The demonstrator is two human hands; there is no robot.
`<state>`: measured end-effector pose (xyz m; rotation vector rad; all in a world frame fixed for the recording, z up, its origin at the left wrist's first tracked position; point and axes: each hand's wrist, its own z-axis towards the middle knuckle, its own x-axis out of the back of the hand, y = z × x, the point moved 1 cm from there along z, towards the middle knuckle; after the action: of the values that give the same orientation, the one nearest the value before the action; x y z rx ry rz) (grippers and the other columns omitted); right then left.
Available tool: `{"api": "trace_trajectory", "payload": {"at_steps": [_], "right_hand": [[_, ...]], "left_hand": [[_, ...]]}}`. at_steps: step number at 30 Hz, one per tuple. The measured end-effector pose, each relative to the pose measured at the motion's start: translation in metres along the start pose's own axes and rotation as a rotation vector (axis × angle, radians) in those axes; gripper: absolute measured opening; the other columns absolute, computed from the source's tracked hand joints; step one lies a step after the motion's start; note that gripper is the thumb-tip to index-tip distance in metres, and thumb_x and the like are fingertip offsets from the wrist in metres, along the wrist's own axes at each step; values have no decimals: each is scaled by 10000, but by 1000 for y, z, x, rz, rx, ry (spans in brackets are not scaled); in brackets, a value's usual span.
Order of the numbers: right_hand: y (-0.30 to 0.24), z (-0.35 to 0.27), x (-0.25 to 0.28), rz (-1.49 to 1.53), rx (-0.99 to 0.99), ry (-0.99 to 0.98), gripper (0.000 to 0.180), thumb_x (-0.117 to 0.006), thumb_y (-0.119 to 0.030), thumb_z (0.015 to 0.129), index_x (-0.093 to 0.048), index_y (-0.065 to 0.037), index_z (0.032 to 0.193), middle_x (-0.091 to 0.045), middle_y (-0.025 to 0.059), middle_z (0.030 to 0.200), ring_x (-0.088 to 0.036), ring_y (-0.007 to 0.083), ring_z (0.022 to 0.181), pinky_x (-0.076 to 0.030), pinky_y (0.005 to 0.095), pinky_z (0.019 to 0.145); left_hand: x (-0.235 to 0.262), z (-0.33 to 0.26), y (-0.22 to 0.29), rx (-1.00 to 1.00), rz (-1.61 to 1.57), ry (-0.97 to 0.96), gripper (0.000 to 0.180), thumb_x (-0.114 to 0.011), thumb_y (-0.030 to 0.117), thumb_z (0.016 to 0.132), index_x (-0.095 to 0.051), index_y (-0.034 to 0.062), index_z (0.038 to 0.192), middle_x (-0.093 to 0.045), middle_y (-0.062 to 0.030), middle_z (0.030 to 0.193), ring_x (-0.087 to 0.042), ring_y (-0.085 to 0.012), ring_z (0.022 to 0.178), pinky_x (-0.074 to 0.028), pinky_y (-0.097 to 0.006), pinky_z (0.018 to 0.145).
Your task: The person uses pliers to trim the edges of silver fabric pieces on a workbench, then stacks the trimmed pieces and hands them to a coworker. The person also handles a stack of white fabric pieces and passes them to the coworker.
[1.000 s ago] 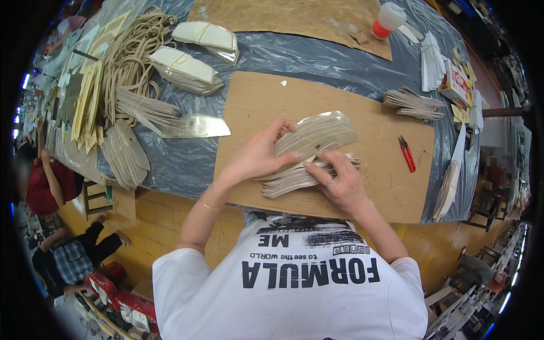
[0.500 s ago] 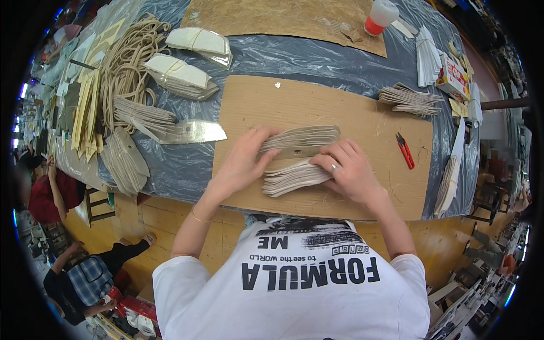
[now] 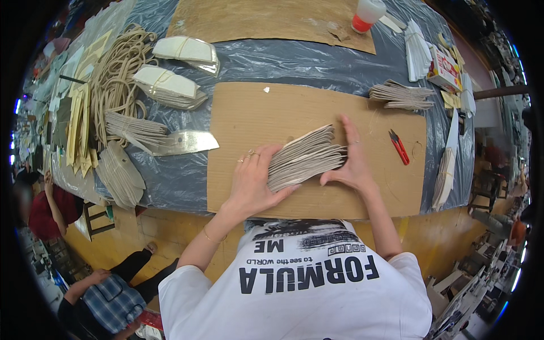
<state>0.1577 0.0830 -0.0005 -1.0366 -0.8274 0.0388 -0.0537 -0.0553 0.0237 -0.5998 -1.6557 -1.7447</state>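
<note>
Left hand (image 3: 255,181) flat against the near-left end of a stack of grey card pieces (image 3: 305,158), fingers spread, palm pushing in; rings on two fingers. Right hand (image 3: 352,164) cupped on the stack's right end, fingers wrapped over the top edge. Both hands pressed onto the stack from opposite ends, neither closed into a fist. The grip looks meant to square the fanned edges and keep the pieces from sliding apart.

The stack sits tilted, edges stepped, near the middle of a brown cardboard sheet (image 3: 317,113) that serves as a work mat on the counter (image 3: 272,62), which is covered in grey plastic film.

Outward to the right: small red snips (image 3: 399,146) lying on the cardboard, within reach of the right hand. Further back right, a second stack of grey pieces (image 3: 401,95) at the cardboard's corner. Beyond it, white folded sheets (image 3: 418,50) and a white bottle with an orange base (image 3: 367,12).

Outward to the left: a shiny gold-coloured shaped piece (image 3: 184,141), bundles of pale shaped pieces (image 3: 170,85), a coil of tan cord (image 3: 116,79). Sorted by kind, it seems.

Lower left, another person in a checked top (image 3: 110,300), down at floor level.
</note>
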Motion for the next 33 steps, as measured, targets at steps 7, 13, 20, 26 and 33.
{"api": "trace_trajectory", "payload": {"at_steps": [7, 13, 20, 26, 33], "right_hand": [[-4, 6, -22, 87, 59, -204, 1399, -954, -533, 402, -277, -58, 1531, -384, 202, 1411, -406, 401, 1317, -356, 484, 1108], [-7, 17, -21, -169, 196, -128, 880, -879, -602, 508, -613, -62, 1149, -588, 140, 1116, -544, 346, 1118, -422, 440, 943], [-20, 17, -4, -33, 64, -43, 680, -859, -538, 607, -661, -70, 1059, -634, 96, 1032, -607, 275, 1004, -443, 407, 915], [38, -18, 121, -256, -496, 728, 242, -760, -178, 825, -701, -76, 1036, -629, 89, 984, -615, 215, 867, -508, 338, 816], [132, -80, 180, -613, -563, 478, 182, -739, -199, 835, -692, -40, 908, -609, 165, 943, -605, 336, 945, -482, 413, 835]], "left_hand": [[6, 1, 14, 105, 214, -146, 781, -813, 256, 686, -445, 24, 1335, -565, -186, 1234, -519, -354, 1199, -345, -491, 1032], [-8, 2, 27, 67, 399, -54, 817, -844, 288, 690, -439, 15, 1344, -564, -208, 1240, -526, -369, 1188, -371, -497, 1014], [3, 17, 23, 219, 14, -70, 772, -904, 272, 669, -522, -35, 1266, -649, -185, 1055, -635, -329, 1018, -500, -414, 901], [14, 0, -18, 363, -840, -51, 668, -833, 168, 788, -462, -25, 1308, -626, -137, 1203, -615, -220, 1078, -498, -347, 905], [0, -2, -37, 569, -998, -341, 488, -689, 123, 922, -448, 7, 1330, -601, -43, 1050, -556, -100, 835, -489, -274, 708]]}}
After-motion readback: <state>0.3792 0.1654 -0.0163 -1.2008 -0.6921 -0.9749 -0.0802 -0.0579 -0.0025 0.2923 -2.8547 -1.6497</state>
